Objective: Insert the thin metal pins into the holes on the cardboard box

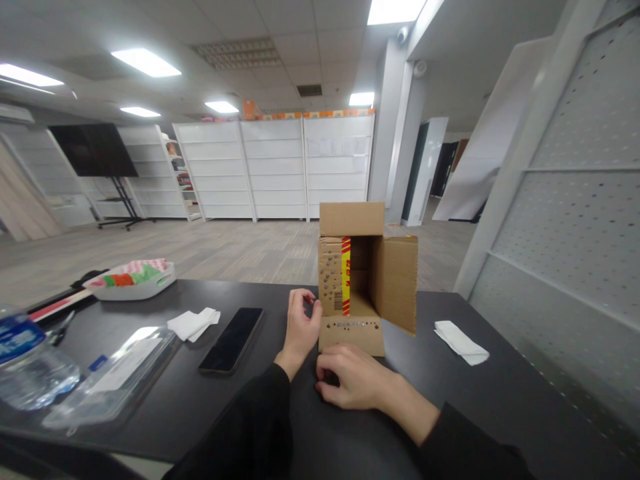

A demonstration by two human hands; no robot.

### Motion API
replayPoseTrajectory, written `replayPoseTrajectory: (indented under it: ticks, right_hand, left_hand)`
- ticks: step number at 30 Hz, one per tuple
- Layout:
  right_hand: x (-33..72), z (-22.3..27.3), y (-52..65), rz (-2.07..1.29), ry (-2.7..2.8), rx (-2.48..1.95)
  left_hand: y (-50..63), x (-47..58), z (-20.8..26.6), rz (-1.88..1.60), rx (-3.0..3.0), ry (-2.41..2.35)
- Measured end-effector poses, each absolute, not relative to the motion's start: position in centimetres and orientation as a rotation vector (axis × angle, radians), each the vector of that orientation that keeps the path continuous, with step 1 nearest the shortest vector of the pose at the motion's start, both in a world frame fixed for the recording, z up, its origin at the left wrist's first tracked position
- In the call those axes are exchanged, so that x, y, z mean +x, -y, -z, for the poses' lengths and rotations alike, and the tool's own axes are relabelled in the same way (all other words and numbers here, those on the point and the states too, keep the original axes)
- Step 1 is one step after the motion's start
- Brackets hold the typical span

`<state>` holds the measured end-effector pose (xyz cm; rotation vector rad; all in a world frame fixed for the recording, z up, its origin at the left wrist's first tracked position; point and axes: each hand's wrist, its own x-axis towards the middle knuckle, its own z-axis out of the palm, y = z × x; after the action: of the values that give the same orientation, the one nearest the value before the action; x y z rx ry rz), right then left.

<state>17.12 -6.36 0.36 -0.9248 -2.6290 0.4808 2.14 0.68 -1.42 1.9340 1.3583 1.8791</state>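
Observation:
An open cardboard box (351,219) stands on its side on the dark table, its opening toward me. Small grey round dots cover its left flap (330,277), which also has a red-and-yellow tape strip (346,277). Along the lower flap (353,329) runs a row of small shiny dots. My left hand (301,327) is beside the box's left edge, fingers loosely curled, thumb apart from them, nothing visible inside. In front of the lower flap, my right hand (355,377) rests low over the table with bent fingers drawn together; anything between the fingertips is hidden.
Left of my hands lie a black phone (233,340), folded white tissues (194,324) and a clear plastic case (117,373). A water bottle (33,360) and a white basket (133,288) stand farther left. Another folded tissue (461,342) is at right, near a perforated panel (575,220).

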Motion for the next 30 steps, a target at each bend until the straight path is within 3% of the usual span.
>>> replayPoseTrajectory:
  ticks: [16, 30]
  right_hand:
    - [17.9, 0.6, 4.1, -0.005, 2.101, -1.299]
    - [17.9, 0.8, 4.1, 0.061, 2.133, -1.441]
  left_hand:
    - [-0.7, 2.2, 1.4, -1.884, 1.945, -1.343]
    - [-0.7, 2.2, 1.5, -1.865, 1.954, -1.342]
